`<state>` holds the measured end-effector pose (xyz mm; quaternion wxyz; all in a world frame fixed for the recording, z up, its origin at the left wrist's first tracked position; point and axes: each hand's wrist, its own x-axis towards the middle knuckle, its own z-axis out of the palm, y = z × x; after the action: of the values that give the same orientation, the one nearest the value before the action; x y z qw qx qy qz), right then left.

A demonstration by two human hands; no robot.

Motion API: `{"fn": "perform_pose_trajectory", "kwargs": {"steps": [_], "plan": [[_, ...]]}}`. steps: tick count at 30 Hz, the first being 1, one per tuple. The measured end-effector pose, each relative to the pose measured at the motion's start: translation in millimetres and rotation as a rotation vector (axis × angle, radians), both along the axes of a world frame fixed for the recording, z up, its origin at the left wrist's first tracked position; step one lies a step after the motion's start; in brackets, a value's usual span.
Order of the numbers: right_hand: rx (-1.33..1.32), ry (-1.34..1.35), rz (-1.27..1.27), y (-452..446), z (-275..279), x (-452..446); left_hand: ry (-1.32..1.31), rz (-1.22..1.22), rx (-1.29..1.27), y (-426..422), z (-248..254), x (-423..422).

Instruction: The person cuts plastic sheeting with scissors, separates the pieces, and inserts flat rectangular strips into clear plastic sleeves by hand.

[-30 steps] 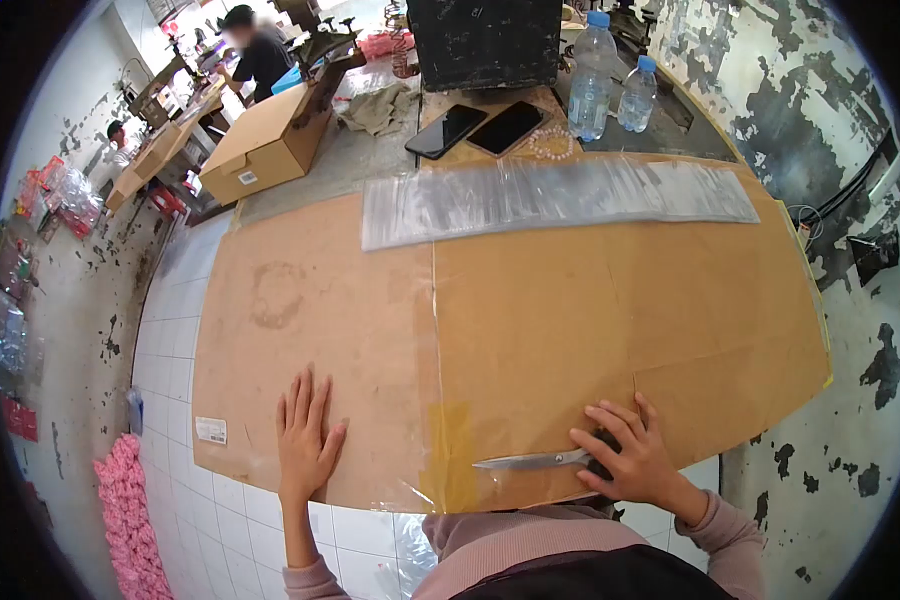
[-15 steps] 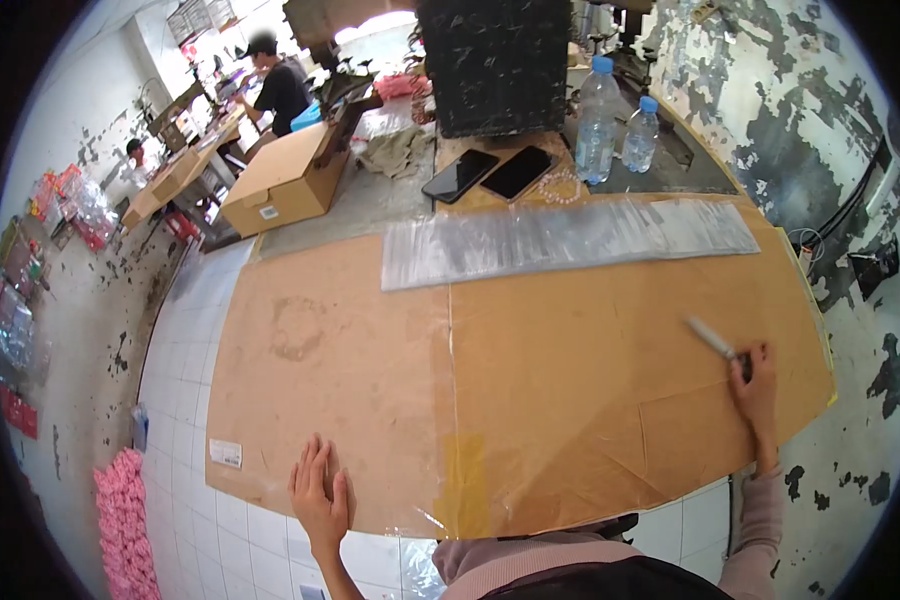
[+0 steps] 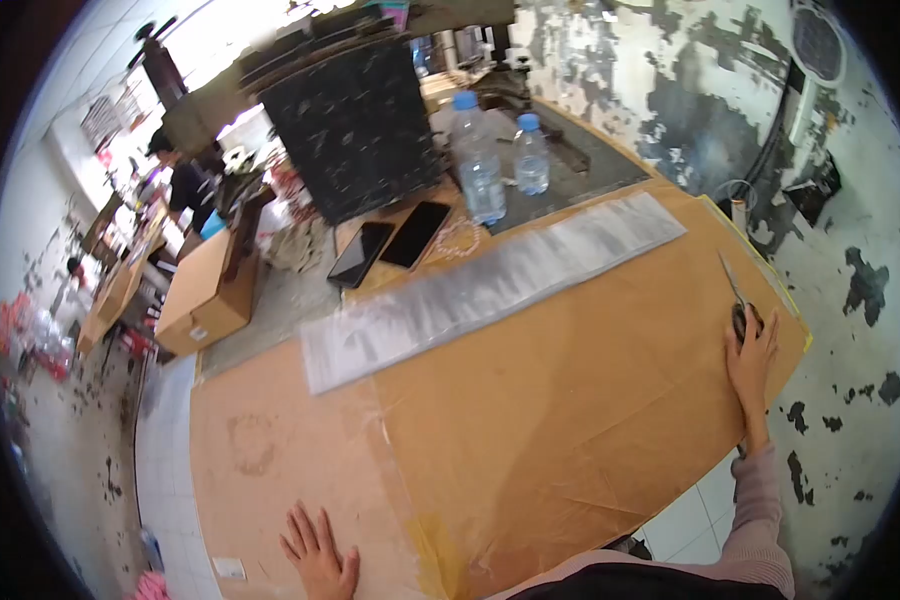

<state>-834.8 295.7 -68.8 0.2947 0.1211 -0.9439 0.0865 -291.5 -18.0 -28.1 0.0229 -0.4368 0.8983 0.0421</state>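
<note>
A pair of scissors (image 3: pixel 740 300) with black handles and narrow metal blades points away from me, near the right edge of the cardboard sheet (image 3: pixel 590 400). My right hand (image 3: pixel 752 370) is at the handles, with the thumb on one side and the fingers on the other. Palm down, my left hand (image 3: pixel 320 558) rests on the cardboard near its front left, fingers spread and nothing in it. A long stack of clear plastic sleeves (image 3: pixel 490 290) lies across the back of the cardboard, away from both hands.
Behind the sleeves are two phones (image 3: pixel 415 235), a bead bracelet (image 3: pixel 458 240) and two water bottles (image 3: pixel 478 165). A dark machine block (image 3: pixel 355 120) stands at the back. A carton (image 3: pixel 205 295) sits back left. Another person (image 3: pixel 185 185) is farther off.
The view has turned right and tilted. The scissors, blurred before, now look sharp and lie nearer the cardboard's right edge. My left hand stays flat, its fingers more spread.
</note>
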Motion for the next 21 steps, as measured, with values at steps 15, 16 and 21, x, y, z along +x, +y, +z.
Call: {"fn": "perform_pose_trajectory", "kwargs": {"steps": [15, 16, 21], "plan": [[-0.482, -0.074, 0.01, 21.6, -44.5, 61.1, -0.197, -1.268, 0.063, 30.0, 33.2, -197.6], [-0.504, -0.06, 0.006, 21.0, -43.3, 61.8, -0.174, -1.283, 0.036, 27.0, 27.2, -197.4], [-0.528, -0.014, -0.036, 17.8, -51.0, 56.9, -0.049, -1.28, -0.095, 24.4, 9.6, -191.7]]}}
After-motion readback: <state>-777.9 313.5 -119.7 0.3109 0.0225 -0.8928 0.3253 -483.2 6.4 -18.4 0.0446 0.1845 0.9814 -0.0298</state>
